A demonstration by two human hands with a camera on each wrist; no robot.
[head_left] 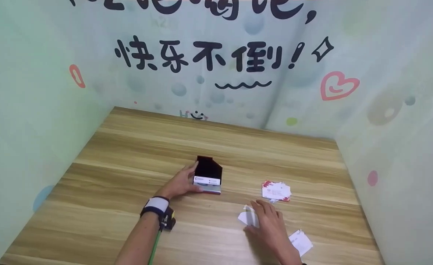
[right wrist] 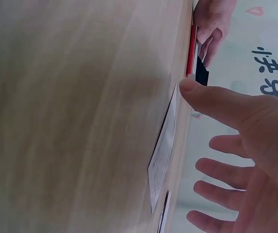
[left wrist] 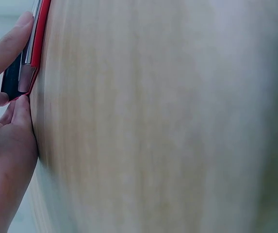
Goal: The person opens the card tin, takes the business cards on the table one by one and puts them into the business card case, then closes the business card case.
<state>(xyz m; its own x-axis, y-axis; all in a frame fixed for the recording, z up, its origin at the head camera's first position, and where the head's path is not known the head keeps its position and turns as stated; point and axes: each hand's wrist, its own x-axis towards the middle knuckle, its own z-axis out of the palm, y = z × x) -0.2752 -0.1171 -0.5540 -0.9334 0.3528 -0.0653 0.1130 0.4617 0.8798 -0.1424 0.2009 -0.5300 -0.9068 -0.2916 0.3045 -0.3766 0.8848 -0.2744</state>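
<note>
Wooden tabletop (head_left: 135,147) — left hand (head_left: 181,183) grips box (head_left: 208,170), right hand (head_left: 270,222) spreads beside cards (head_left: 245,218).

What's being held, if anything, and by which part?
Left hand grips the open black case by its left side. Right hand holds nothing; it hovers near a white card.

Two hands (head_left: 179,184) (head_left: 269,223), one case (head_left: 208,170), one table (head_left: 157,147) — and loose cards (head_left: 276,191) (head_left: 248,218) (head_left: 301,243) in three spots.
</note>
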